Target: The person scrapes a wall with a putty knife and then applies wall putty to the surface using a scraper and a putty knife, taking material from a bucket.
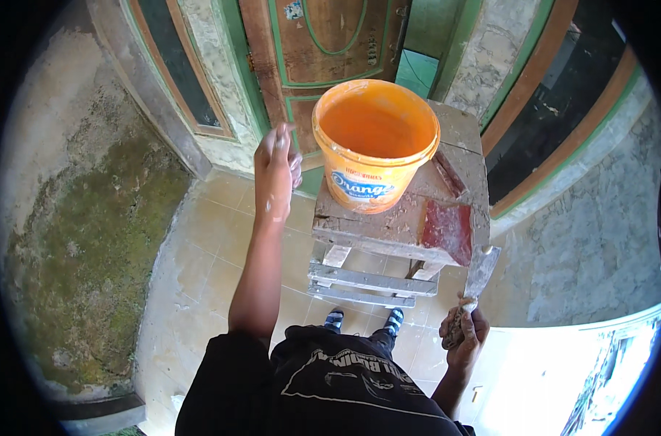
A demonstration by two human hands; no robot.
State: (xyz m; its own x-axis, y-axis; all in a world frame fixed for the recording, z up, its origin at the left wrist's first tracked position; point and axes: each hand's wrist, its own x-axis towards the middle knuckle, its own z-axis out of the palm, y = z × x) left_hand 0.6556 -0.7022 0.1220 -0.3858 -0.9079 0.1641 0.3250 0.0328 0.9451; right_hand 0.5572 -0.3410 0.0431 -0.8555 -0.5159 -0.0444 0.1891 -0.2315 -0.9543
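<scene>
My right hand (465, 336) is wrapped round the smeared handle of a putty knife (481, 270). Its flat metal blade points up, beside the right front corner of a wooden stool (359, 227). On the stool stands an orange plastic bucket (377, 182) without a lid, its inside wall smeared. My left hand (276, 171) is raised just left of the bucket, apart from it, with curled fingers and nothing visible in them. Pale smudges mark its wrist. A red flat piece (446, 229) with whitish residue lies at the stool's front right.
A narrow brown piece (449, 174) lies on the stool, right of the bucket. Behind stands a wooden door (323, 43) with green trim. Wood-framed windows flank it. At left is a mossy wall or ground surface (90, 240); pale floor tiles (228, 247) surround the stool.
</scene>
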